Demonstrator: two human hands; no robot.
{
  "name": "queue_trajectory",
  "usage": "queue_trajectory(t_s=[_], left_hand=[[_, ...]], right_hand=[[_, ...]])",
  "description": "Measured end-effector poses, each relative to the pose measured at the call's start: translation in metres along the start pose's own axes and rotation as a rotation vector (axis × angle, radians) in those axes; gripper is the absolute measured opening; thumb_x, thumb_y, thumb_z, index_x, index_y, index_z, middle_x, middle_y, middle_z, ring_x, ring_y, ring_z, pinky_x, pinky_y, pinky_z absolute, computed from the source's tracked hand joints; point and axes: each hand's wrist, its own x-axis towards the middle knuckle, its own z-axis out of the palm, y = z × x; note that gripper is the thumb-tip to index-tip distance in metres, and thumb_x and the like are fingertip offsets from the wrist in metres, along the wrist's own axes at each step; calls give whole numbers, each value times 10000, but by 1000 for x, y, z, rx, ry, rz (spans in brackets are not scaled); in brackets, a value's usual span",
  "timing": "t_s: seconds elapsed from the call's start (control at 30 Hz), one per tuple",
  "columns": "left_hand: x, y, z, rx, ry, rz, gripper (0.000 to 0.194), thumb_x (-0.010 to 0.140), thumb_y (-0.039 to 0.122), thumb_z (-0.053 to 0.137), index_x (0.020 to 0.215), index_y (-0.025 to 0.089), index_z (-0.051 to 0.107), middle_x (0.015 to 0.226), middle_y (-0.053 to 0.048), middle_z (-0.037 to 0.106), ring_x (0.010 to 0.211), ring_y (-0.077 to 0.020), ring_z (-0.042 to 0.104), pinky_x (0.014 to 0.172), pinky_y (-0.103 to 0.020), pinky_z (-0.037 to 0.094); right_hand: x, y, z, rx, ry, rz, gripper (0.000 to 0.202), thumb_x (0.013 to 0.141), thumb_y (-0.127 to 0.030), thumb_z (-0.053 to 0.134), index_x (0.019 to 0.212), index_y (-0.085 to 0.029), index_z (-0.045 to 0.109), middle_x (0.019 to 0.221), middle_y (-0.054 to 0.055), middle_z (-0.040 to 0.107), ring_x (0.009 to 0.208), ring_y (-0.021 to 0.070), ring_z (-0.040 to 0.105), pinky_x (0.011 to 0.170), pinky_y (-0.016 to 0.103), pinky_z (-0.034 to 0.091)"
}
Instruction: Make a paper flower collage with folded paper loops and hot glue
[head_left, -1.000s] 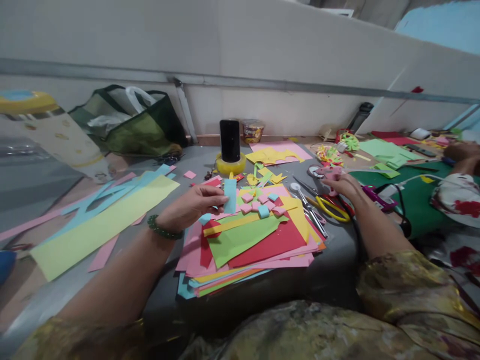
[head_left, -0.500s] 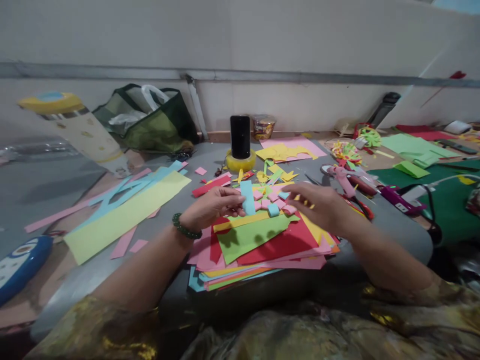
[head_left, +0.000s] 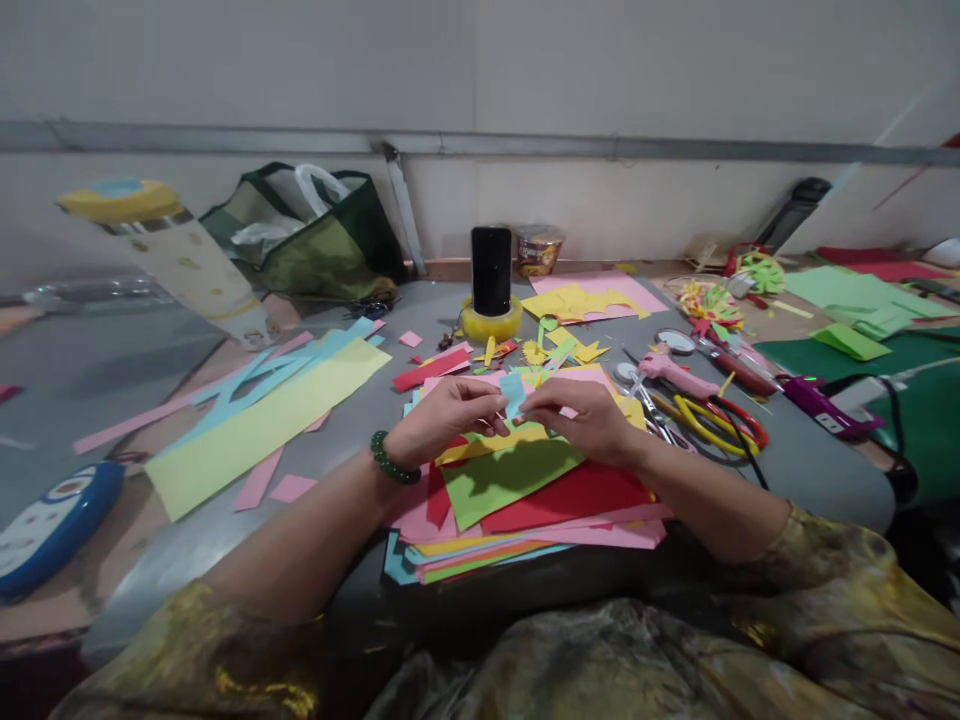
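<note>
Right hand (head_left: pixel 585 420) came to left hand (head_left: pixel 450 418), pinching blue strip (head_left: pixel 514 392).

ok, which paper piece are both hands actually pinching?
The small light-blue strip, pinched between left hand and right hand above the coloured stack; the other pieces lie flat.

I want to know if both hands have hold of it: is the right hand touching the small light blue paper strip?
Touching. The head view shows the right hand and left hand meeting at the blue strip, fingertips pinching its lower end.
</note>
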Motion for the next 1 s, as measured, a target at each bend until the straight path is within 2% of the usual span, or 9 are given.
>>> queue_trajectory(t_s=[0.1,0.17,0.33,0.6,0.8,0.9,1.0], left_hand=[[-1,0,4,123,-3,66,252,755,396,703,668,164,659,607,-11,651,614,-126,642,611,-209,521],[-2,-1,7,172,7,88,220,770,358,659,661,166,652,618,-6,645,631,-135,665,633,-219,543],[-4,1,12,210,34,105,195,785,255,580,612,167,598,637,-5,654,616,-124,673,623,-201,541],[-5,2,13,225,33,101,185,803,212,575,652,154,664,615,-2,653,607,-118,661,607,-182,523],[-2,-2,13,267,30,126,191,804,218,564,645,155,652,604,-4,654,594,-116,645,589,-177,497],[-1,-6,12,276,21,175,211,785,260,569,607,160,621,604,-1,637,595,-125,650,569,-182,492],[1,-10,12,264,7,214,242,760,325,579,577,167,590,620,-1,623,594,-134,653,560,-194,504]], right_hand=[[3,-4,3,180,54,238,411,859,-568,644,733,-179,686,679,29,675,558,112,522,528,245,425],[5,-5,3,296,53,355,480,766,-645,698,678,-175,647,609,3,623,508,93,459,486,238,380],[10,-7,0,463,40,525,479,615,-607,817,636,-182,598,535,-41,552,490,80,434,491,236,385],[11,-11,-1,507,37,590,447,584,-558,836,627,-186,592,497,-63,517,476,79,450,481,234,376],[11,-8,-1,506,2,586,391,628,-503,811,640,-194,571,507,-69,506,485,83,474,484,231,372],[10,-5,0,532,15,581,360,626,-464,799,666,-201,556,556,-64,521,515,88,492,498,235,385],[10,-2,2,546,82,549,290,616,-355,776,738,-207,560,667,-51,572,580,89,518,547,241,423]])
